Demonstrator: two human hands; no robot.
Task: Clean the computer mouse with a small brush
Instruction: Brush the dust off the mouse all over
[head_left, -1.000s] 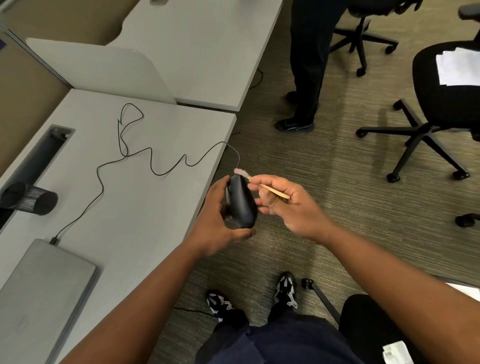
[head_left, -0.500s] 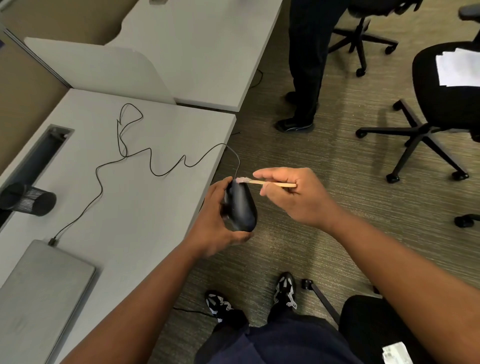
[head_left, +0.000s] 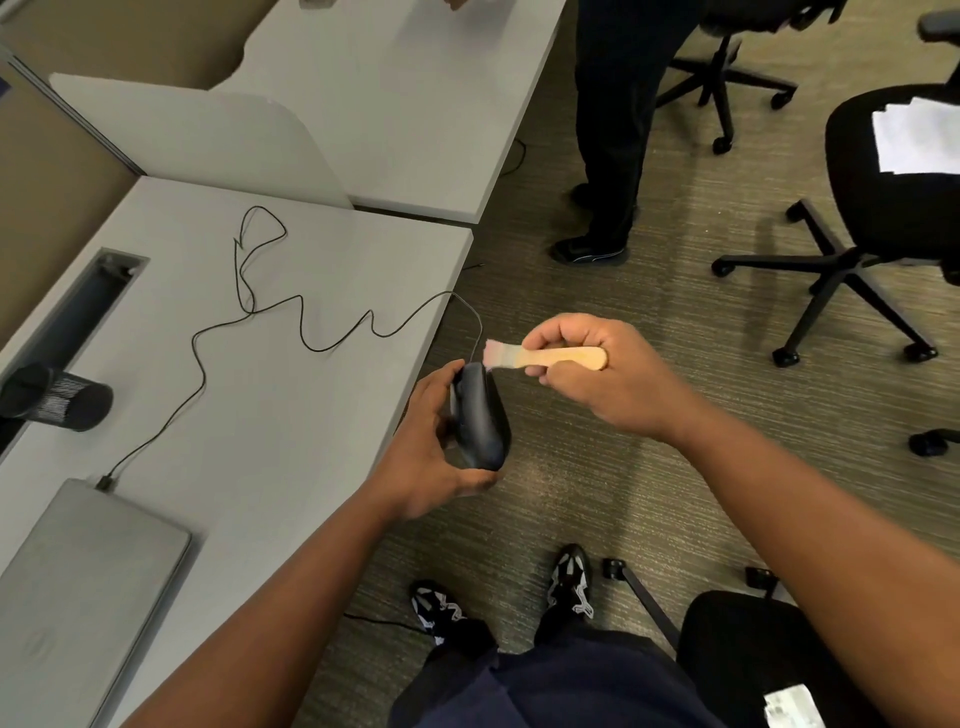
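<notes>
Both hands busy at frame centre.
Our left hand (head_left: 421, 457) grips the black mouse (head_left: 480, 415); right hand (head_left: 597, 379) pinches the wooden brush (head_left: 540, 357), bristles touching its tip.

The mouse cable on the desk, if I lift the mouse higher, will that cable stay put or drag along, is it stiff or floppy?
The cable looks thin and lies in loose kinks and loops, so it is probably floppy. It runs from the mouse to the laptop, so lifting would likely drag the slack across the desk, perhaps tugging the plug.
</notes>
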